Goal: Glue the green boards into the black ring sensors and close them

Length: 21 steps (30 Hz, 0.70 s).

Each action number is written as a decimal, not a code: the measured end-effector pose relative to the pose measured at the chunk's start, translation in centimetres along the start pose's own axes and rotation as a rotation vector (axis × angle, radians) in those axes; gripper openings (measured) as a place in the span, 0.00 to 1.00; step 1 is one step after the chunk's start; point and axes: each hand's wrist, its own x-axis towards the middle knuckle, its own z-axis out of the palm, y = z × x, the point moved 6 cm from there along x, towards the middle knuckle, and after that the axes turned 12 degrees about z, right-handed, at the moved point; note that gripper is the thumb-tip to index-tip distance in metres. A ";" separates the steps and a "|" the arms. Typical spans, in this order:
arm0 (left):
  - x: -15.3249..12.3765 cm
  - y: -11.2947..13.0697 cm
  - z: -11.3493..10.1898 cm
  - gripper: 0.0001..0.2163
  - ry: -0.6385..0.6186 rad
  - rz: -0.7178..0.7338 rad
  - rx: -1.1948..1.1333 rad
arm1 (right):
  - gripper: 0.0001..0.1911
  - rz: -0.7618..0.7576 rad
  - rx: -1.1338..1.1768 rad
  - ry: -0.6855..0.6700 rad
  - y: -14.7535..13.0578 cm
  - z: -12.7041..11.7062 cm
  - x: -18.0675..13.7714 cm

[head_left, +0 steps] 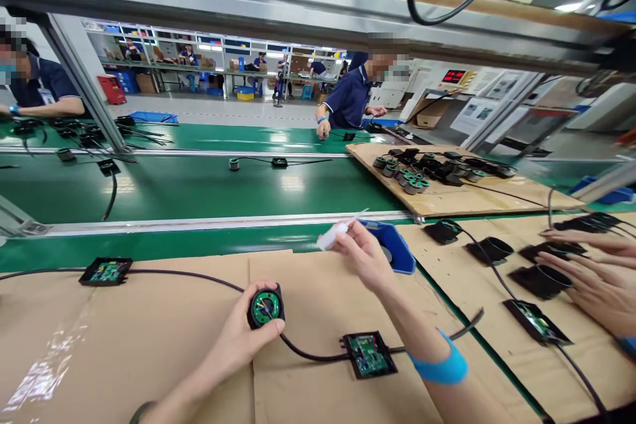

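My left hand (238, 341) is closed around a round black housing (265, 306) with a green circuit board inside, held on the cardboard sheet (149, 344). A black cable runs from it to a square black box with a green board (370, 354). My right hand (365, 257) is raised above the cardboard, pinching a small white applicator (334, 236) with a thin stick. Just behind it sits a blue tray (397, 245). A blue wristband (440, 364) is on my right forearm.
Another open black box (106, 271) lies at the left on its cable. A co-worker's hands (591, 271) rest on black parts at the right. A green conveyor belt (199, 185) runs behind, with a cardboard sheet of round parts (437, 172). People work across the belt.
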 end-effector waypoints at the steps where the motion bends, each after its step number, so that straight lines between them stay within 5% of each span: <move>1: 0.0 0.0 0.1 0.24 -0.008 0.023 0.028 | 0.22 0.028 0.074 -0.051 0.0 1.0 -1.7; 6: -0.4 0.6 0.5 0.25 -0.006 0.070 0.252 | 0.21 0.361 0.671 -0.273 2.0 4.7 -8.8; 16: -0.7 3.0 1.3 0.25 -0.177 0.171 0.710 | 0.17 0.616 1.058 -0.152 6.9 4.7 -13.0; 21: -0.9 3.5 1.7 0.26 -0.208 0.173 0.813 | 0.14 0.602 1.161 -0.122 7.0 4.0 -13.1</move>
